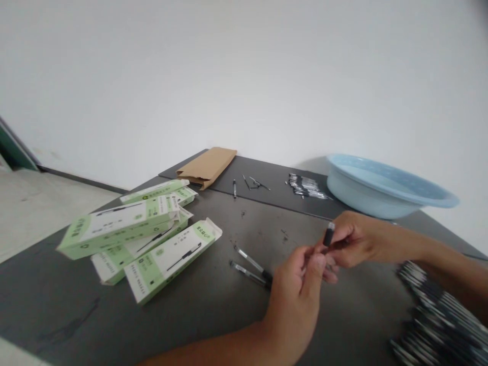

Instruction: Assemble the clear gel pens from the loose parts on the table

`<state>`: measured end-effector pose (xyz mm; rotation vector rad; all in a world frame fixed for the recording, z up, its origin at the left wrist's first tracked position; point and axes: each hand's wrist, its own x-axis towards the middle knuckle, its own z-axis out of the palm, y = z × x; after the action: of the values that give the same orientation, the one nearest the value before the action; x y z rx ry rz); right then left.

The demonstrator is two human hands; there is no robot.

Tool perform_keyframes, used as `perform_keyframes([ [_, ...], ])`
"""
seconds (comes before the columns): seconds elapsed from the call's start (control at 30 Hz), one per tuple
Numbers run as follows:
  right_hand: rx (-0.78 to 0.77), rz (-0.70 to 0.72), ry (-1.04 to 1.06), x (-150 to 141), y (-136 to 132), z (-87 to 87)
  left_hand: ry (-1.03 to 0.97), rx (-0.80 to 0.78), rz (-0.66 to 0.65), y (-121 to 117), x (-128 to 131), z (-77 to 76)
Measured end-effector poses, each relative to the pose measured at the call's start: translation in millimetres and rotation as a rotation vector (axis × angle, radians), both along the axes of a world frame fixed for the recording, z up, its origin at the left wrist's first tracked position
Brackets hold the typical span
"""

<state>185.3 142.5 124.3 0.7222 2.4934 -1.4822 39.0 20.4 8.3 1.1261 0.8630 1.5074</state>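
My left hand and my right hand meet above the dark table, fingers closed and pinching. Between their fingertips a gel pen stands up, showing a black part with a clear end; the fingers hide the rest of it. Beside my left hand lie two clear pens with black ends, partly covered by that hand. A thick pile of pens, blurred, lies below my right forearm.
Green-and-white pen boxes are heaped at the left. At the back lie a brown paper bag, some loose pen parts and a bundle of pens. A light blue basin stands at the back right, near the wall.
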Motion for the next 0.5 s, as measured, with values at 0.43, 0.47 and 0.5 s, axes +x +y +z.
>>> perform_keyframes([
  [0.43,0.385,-0.35,0.041,-103,150,-37.6,0.124,-0.028,0.156,-12,-1,14.8],
  [0.47,0.447,-0.382,0.003,-124,161,-48.1,0.131,-0.05,0.16,-14,2,13.3],
  [0.5,0.504,-0.4,-0.039,-144,170,-57.7,0.14,-0.073,0.162,-16,4,11.7],
])
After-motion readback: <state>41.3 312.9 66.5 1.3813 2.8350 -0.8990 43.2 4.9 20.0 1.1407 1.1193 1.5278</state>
